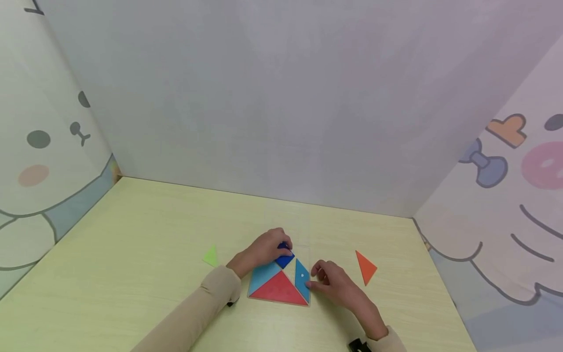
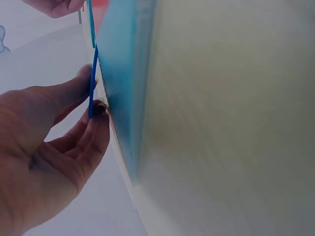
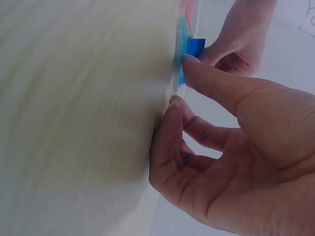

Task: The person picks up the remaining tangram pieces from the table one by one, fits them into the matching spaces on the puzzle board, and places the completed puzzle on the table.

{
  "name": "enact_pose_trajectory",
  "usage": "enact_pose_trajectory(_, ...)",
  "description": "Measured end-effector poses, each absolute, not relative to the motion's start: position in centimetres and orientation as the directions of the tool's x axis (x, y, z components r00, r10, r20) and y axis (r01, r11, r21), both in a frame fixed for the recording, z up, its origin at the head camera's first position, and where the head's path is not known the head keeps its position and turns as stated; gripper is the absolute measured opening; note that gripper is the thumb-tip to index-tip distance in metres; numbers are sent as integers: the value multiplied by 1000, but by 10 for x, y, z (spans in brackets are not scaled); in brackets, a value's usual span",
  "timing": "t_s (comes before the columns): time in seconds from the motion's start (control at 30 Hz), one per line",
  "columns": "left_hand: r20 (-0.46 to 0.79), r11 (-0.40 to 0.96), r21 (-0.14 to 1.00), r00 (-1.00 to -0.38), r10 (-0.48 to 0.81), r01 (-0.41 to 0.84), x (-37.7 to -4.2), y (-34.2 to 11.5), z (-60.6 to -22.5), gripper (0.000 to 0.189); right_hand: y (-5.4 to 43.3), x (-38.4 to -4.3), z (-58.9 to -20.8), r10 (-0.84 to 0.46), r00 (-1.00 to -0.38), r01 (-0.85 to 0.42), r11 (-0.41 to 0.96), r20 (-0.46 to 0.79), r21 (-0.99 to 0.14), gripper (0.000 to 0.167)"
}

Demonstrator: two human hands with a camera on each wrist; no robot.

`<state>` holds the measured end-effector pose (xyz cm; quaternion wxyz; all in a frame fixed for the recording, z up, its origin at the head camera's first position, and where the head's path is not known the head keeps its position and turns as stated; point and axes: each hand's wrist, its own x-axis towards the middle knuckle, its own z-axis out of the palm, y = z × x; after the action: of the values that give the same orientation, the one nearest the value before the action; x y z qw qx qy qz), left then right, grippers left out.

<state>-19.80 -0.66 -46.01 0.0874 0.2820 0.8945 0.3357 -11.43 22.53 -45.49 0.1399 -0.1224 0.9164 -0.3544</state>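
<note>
Dark blue piece pinched in the left hand, up at the far side of the tangram board.
So the left hand (image 1: 265,247) has thumb and fingers closed on the dark blue piece (image 1: 284,261), tipped up over the board (image 1: 289,269), and that hand pretty much blocks the far left corner. Right hand (image 1: 336,283) is curved with a gap between thumb and fingers, thumb at the blue parallelogram (image 1: 300,283) on the right edge; can't tell if it's pressing. Red triangle (image 1: 280,289) lies along the near side, light blue triangle (image 1: 262,277) on the left, partly under the left hand. Loose on the table (image 1: 154,274): lime triangle (image 1: 211,256) left of the left hand, orange triangle (image 1: 366,268) right of the right one. Grey wall (image 1: 264,98) behind, cartoon panels (image 1: 506,234) either side.
</note>
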Motion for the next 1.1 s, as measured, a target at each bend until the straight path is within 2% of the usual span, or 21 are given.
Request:
enact_pose_trajectory(0.13,39,624,619,-812,582,476,-194,-5,-459,12,225,-114,-455,-316,-933,-118,721,-173,-683,24)
enact_pose_trajectory(0.47,61,679,532,-822,566,506,-190,-3,-459,14,225,-113,-454,-306,-934,-101,723,-186,-684,24)
enact_pose_trajectory(0.87,27,661,562,-810,586,497,-185,-9,-459,30,224,-112,-452,-312,-932,-108,725,-184,-681,24)
enact_pose_trajectory(1.1,26,638,589,-800,599,496,-185,-9,-457,30,225,-112,-451,-323,-930,-116,709,-174,-695,26)
